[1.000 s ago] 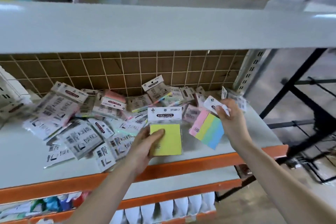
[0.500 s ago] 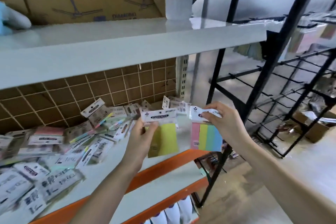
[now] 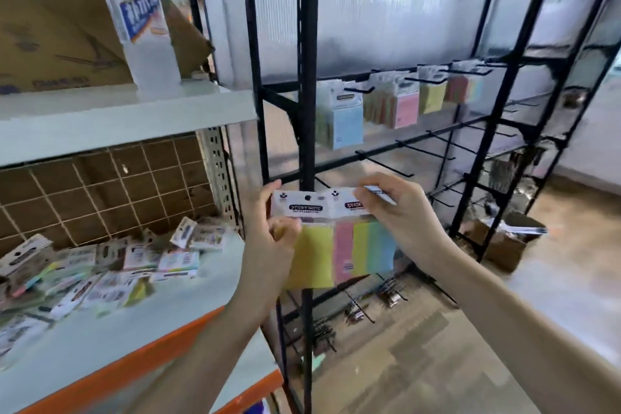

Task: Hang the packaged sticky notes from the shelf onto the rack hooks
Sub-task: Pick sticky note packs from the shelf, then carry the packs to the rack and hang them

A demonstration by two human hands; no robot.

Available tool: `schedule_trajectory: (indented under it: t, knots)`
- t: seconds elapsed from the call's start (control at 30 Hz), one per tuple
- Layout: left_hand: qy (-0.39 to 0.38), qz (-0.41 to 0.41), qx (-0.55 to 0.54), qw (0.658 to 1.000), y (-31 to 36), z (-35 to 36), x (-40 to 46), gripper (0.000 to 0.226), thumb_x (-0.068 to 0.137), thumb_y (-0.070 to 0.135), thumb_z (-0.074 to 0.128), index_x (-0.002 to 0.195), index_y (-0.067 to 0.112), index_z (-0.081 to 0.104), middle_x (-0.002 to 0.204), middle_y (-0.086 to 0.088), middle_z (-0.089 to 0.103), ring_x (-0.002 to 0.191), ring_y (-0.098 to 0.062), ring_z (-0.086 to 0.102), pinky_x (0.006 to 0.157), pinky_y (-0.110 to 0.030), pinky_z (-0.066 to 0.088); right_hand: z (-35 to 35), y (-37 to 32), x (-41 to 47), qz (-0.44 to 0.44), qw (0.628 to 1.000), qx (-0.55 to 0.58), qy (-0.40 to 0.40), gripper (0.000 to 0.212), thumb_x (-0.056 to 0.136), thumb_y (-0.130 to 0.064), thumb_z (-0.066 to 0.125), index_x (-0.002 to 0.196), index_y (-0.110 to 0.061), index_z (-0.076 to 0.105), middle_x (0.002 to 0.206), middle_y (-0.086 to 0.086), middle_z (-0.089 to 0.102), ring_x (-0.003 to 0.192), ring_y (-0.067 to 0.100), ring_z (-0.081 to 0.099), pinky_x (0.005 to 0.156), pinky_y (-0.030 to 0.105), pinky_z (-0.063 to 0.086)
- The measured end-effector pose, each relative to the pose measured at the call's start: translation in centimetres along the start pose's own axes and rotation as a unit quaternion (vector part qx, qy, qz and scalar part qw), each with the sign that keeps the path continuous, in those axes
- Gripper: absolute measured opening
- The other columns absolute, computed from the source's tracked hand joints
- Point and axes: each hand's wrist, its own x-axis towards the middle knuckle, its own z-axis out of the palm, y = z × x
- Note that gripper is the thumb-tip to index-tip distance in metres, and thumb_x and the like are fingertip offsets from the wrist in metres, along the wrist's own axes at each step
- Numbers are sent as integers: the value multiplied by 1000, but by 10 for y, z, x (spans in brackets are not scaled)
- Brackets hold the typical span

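My left hand (image 3: 272,239) grips a yellow sticky-note pack (image 3: 311,259) by its left side. My right hand (image 3: 403,215) pinches the white header card of a pack with pink, yellow, green and blue strips (image 3: 364,252). Both packs hang side by side, touching, in front of a black upright post (image 3: 307,77) of the rack. Beyond stands the black wire rack, whose upper hooks (image 3: 426,79) carry several hung packs (image 3: 342,118). Lower hooks (image 3: 386,165) are bare. A heap of packaged sticky notes (image 3: 111,269) lies on the white shelf (image 3: 100,339) at the left.
A cardboard box (image 3: 60,27) and a clear bottle with a blue label (image 3: 144,30) stand on the upper shelf. A brown tiled wall (image 3: 100,185) backs the shelf. Open cardboard boxes (image 3: 504,242) sit on the floor by the rack's foot.
The view has swung right from the shelf toward the rack. Both hands carried their packs away from the shelf and brought them together in front of the rack post.
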Motion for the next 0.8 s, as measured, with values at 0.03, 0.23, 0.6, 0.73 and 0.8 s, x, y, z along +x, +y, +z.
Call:
schedule_trajectory:
  t: [0.03,0.23,0.6,0.73,0.8]
  knots:
    - [-18,16,13,1000,4,12,2,50,92,11,57,123,46,39,75,15,59,66,15,53,68,-7,43,-11,0,4,3,1000,8,2,28,91,-1,59,79,-27,62,68,-20,63,67,-6,58,65,19,54]
    - [-104,5,62,993,24,68,37,38,94,13,54,91,51,55,80,19,62,72,13,54,56,-6,37,-60,9,27,10,999,41,12,21,89,-2,62,83,-22,64,76,-12,63,67,-5,61,59,14,50]
    - [-192,-9,7,981,27,167,114,32,77,32,40,63,20,66,70,7,67,69,-3,58,68,-29,40,-158,56,91,-28,997,-16,64,21,88,-3,62,82,-23,66,76,-25,68,71,-10,61,63,6,45]
    - [-236,-5,15,972,15,218,158,58,92,60,37,58,21,65,62,8,66,59,-2,59,65,-24,39,-197,80,130,-11,998,-30,60,19,89,-4,62,82,-22,67,73,-23,68,71,-7,61,64,9,47]
    - [-238,27,42,970,15,242,181,59,79,69,35,53,23,62,55,11,62,52,1,55,62,-22,37,-215,89,147,-5,998,-44,48,18,89,-5,62,83,-21,67,73,-20,68,71,-5,62,64,11,48]
